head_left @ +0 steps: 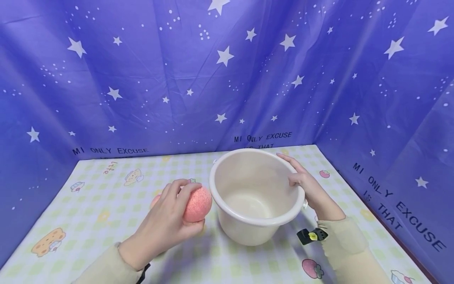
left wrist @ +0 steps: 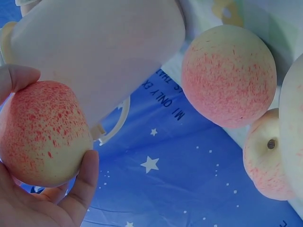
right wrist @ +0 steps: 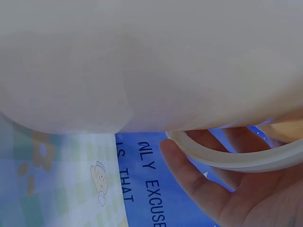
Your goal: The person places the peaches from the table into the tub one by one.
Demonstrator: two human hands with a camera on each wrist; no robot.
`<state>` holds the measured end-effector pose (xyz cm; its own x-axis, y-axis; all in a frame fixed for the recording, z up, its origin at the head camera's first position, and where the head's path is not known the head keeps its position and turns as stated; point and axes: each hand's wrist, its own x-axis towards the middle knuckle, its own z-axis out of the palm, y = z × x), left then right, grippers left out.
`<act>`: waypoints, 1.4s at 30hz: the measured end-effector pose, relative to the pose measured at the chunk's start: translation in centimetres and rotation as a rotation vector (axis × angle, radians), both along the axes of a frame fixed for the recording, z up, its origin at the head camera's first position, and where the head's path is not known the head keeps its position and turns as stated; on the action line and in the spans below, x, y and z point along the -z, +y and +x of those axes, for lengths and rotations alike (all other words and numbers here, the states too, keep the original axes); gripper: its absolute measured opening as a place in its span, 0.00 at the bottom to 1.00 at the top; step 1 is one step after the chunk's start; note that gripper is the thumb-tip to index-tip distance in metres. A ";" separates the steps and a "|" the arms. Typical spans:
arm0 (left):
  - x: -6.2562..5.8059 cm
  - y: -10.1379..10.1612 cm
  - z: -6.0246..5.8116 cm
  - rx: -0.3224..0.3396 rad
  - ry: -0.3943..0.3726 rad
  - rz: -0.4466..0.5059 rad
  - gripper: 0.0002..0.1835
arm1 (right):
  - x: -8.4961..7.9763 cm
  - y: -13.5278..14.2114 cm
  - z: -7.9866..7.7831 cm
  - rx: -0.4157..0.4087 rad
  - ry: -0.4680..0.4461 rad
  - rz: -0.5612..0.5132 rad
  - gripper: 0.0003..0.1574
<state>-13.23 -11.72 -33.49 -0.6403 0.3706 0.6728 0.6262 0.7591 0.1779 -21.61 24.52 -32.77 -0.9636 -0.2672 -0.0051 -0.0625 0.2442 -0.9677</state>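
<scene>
In the head view my left hand (head_left: 161, 219) grips a pink speckled peach (head_left: 198, 204), thumb below and fingers over the top. The peach is just left of the rim of a white bucket (head_left: 244, 232), which stands upright. With the thumb inside and the fingers outside, my right hand (head_left: 312, 193) holds the bucket's right rim. The bucket's curved handle (right wrist: 246, 162) passes across that hand in the right wrist view. Inside the bucket only its bare bottom shows. More peaches (left wrist: 229, 78) lie beyond the left hand, mostly hidden by it in the head view.
A checked cloth with printed cartoons (head_left: 103, 236) covers the table. Blue star-patterned curtains (head_left: 159, 79) hang behind and along both sides. One peach (left wrist: 269, 163) with its stem hollow showing lies beside the others. A black strap (head_left: 312, 236) shows at the right sleeve.
</scene>
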 end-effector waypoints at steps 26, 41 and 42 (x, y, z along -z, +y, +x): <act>-2.1 0.0 -1.0 0.039 0.078 0.016 0.37 | -0.2 -0.2 0.1 0.010 -0.004 0.004 0.60; -3.5 0.0 -1.3 0.045 0.101 -0.006 0.38 | -0.2 -0.3 0.2 0.010 -0.013 -0.014 0.60; -3.6 0.0 -1.4 0.047 0.104 -0.008 0.38 | -0.2 -0.3 0.2 0.010 -0.013 -0.013 0.60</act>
<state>-14.61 -11.70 -29.90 -0.5493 0.4042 0.7314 0.6759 0.7295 0.1044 -21.45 24.21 -32.60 -0.9663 -0.2572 -0.0141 -0.0477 0.2325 -0.9714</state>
